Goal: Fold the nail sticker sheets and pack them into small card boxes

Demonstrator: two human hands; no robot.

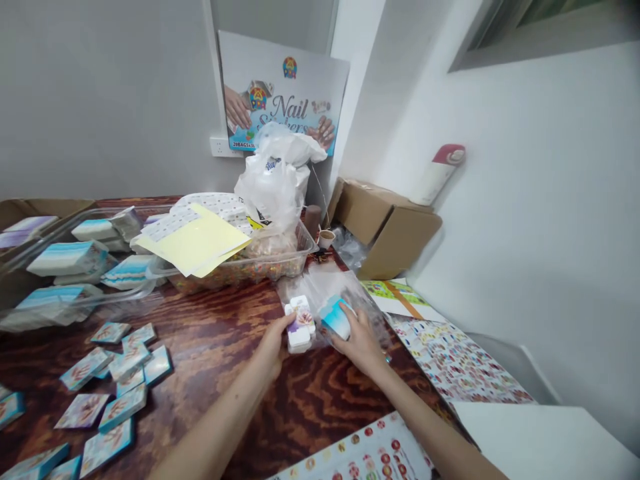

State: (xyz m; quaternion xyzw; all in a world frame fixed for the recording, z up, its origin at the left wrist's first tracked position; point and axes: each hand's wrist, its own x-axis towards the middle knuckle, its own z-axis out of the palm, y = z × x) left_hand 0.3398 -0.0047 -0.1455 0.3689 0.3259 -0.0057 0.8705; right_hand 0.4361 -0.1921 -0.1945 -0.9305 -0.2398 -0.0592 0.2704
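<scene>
My left hand (274, 343) is closed at the near side of a small white-and-purple carton (301, 315) printed with a picture of nails. White flaps show at its ends, and the thumb presses on its edge. Just to the right, my right hand (361, 337) grips a stack of blue-and-white cartons (334, 315) from above. Both lie over clear plastic bags (320, 280) at the table's right edge. How the left fingers wrap underneath is hidden.
Small filled boxes (125, 360) lie scattered at the left on the wooden table (210, 360). Behind stand clear trays with carton stacks (70, 257) and colourful bits (235, 270), under yellow paper (197, 240). A cardboard box (405, 233) and sticker sheets (460, 360) are at the right.
</scene>
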